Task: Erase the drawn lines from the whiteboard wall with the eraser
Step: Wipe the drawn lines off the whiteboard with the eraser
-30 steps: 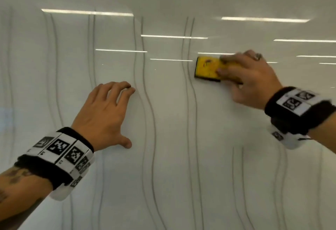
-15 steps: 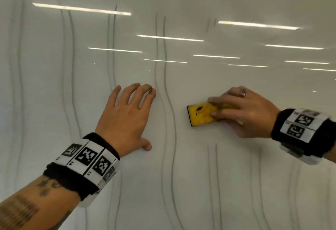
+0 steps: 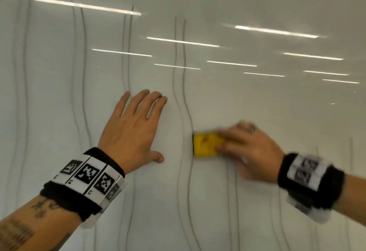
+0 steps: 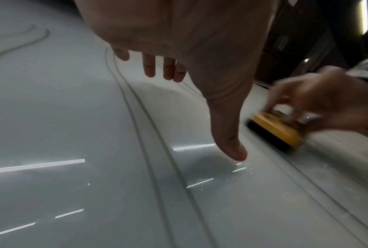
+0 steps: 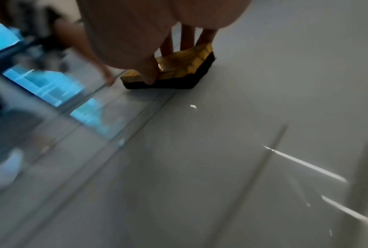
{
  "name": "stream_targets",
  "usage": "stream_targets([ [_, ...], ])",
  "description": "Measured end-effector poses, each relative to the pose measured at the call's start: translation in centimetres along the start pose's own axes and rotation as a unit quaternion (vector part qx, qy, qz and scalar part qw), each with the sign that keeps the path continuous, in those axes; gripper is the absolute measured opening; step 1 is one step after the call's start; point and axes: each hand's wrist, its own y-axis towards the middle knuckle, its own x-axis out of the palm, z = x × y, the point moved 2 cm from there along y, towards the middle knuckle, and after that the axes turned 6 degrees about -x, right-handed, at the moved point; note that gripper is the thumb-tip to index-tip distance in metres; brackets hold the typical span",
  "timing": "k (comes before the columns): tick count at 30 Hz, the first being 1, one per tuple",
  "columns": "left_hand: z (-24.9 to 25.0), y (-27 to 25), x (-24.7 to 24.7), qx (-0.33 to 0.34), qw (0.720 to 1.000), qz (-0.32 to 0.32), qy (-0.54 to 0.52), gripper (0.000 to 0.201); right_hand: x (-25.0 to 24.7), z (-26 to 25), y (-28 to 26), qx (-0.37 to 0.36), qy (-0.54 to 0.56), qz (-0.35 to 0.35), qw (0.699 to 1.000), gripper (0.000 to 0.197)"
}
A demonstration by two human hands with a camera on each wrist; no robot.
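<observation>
A yellow eraser (image 3: 206,144) with a black felt base lies flat against the white whiteboard wall (image 3: 257,102), and my right hand (image 3: 251,151) grips it from the right, blurred by motion. The eraser (image 5: 178,67) shows under my thumb and fingers in the right wrist view, and again as a yellow block (image 4: 276,132) in the left wrist view. Its left edge touches a pair of wavy grey drawn lines (image 3: 183,92). My left hand (image 3: 134,129) lies flat on the wall left of those lines, fingers straight. More line pairs (image 3: 79,72) run down the board further left.
Short stubs of grey lines (image 3: 231,191) continue below and to the right of the eraser. Ceiling lights reflect as bright streaks (image 3: 277,31) across the glossy board. A dark room edge (image 4: 306,42) shows beyond the board in the left wrist view.
My right hand has swept the eraser downward and leftward on the board, wiping away the upper part of the line pair it crossed. My left hand stays flat on the wall.
</observation>
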Motion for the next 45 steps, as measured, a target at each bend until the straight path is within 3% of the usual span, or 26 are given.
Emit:
stream_targets([
  [2, -0.5, -0.4, 0.1, 0.004, 1.000, -0.012, 0.017, 0.146, 0.9, -1.7, -1.7, -0.091, -0.007, -0.067, 0.994, 0.026],
  [4, -1.0, -0.4, 0.4, 0.005, 1.000, -0.018, 0.023, 0.146, -0.1, 1.1, 1.1, -0.118, -0.031, -0.067, 0.990, 0.021],
  [5, -1.1, -0.3, 0.4, 0.004, 1.000, -0.018, 0.021, 0.146, -1.1, 3.2, 3.8, -0.084, -0.040, -0.038, 0.995, 0.020],
  [8, -1.0, -0.1, 0.4, 0.006, 1.000, -0.013, 0.015, 0.145, -4.9, 10.6, 13.3, 0.132, -0.046, 0.103, 0.985, 0.023],
  [10, -1.0, -0.2, 0.5, 0.005, 1.000, -0.011, 0.007, 0.145, -6.0, 13.4, 17.9, 0.229, -0.027, 0.134, 0.964, 0.024],
  [12, -1.1, -0.5, 0.6, 0.001, 1.000, 0.003, -0.016, 0.143, -5.0, 13.0, 20.0, 0.266, -0.001, 0.134, 0.954, 0.024],
  [15, -1.1, -1.0, 0.7, -0.001, 0.999, 0.022, -0.043, 0.138, -2.2, 6.7, 16.9, 0.188, 0.001, 0.123, 0.974, 0.023],
  [19, -1.2, -1.1, 1.0, 0.001, 0.998, 0.028, -0.062, 0.135, 0.9, -1.5, 6.9, 0.062, 0.014, 0.053, 0.997, 0.020],
  [21, -1.3, -0.9, 0.9, -0.002, 0.998, 0.027, -0.065, 0.137, 1.4, -2.4, 4.8, -0.007, -0.012, -0.003, 1.000, 0.016],
  [24, -1.1, -0.6, 0.7, -0.004, 0.997, 0.028, -0.065, 0.140, -0.5, 2.0, 8.8, -0.047, -0.058, -0.015, 0.997, 0.020],
  [29, -1.1, -0.6, 0.9, -0.005, 0.997, 0.034, -0.068, 0.141, -6.0, 12.1, 21.5, 0.178, -0.093, 0.102, 0.974, 0.027],
  [32, -1.3, -0.6, 0.9, -0.003, 0.997, 0.038, -0.070, 0.138, -5.3, 12.3, 23.7, 0.267, -0.057, 0.124, 0.954, 0.025],
  [36, -1.2, -0.8, 1.1, -0.002, 0.997, 0.031, -0.067, 0.138, -1.4, 5.3, 16.8, 0.146, -0.049, 0.121, 0.981, 0.025],
  [40, -1.3, -0.8, 1.1, 0.001, 0.997, 0.027, -0.066, 0.137, 1.6, -3.0, 5.7, 0.043, -0.019, 0.031, 0.998, 0.020],
  [43, -1.3, -0.8, 1.0, 0.001, 0.997, 0.027, -0.067, 0.139, 1.5, -3.1, 3.9, -0.056, -0.044, -0.040, 0.997, 0.018],
  [45, -1.3, -0.8, 1.0, 0.003, 0.998, 0.021, -0.065, 0.137, 0.5, -0.2, 6.6, -0.076, -0.065, -0.033, 0.994, 0.021],
])
